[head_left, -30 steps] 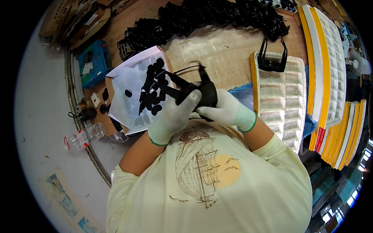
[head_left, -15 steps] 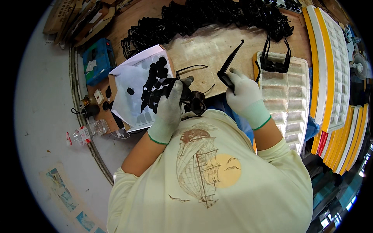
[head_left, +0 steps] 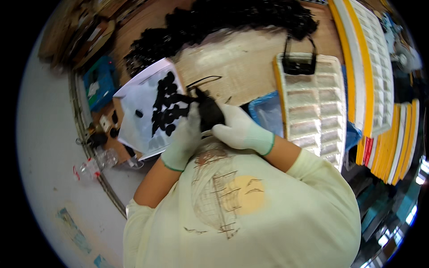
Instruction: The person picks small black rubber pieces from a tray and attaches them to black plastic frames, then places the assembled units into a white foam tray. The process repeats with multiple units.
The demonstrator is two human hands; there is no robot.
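Note:
My two gloved hands meet in front of my chest around dark eyewear. My left hand [head_left: 185, 136] is closed on black sunglasses [head_left: 210, 114], whose outline is blurred. From the right, my right hand [head_left: 241, 128] closes on the same dark bundle, its thumb and fingers at the near side. Whether one pair or two lies between the hands, I cannot tell. A thin black temple arm [head_left: 203, 81] sticks out just beyond them. Beside my left hand is an open white box [head_left: 127, 105] with several black oval lens-like pieces [head_left: 165, 91] on pale sheets.
A long heap of black glasses frames [head_left: 241, 15] lies along the table's back. To the right, black glasses [head_left: 299, 64] rest on a compartment tray [head_left: 292, 105], with a blue-lined bin [head_left: 266, 111] beside it. Stacked yellow-edged trays [head_left: 364, 67] and a blue device [head_left: 100, 85] flank the table.
My right hand has swung left and down with the black glasses and joined my left hand. The view has shifted, and the blue-lined bin now shows more.

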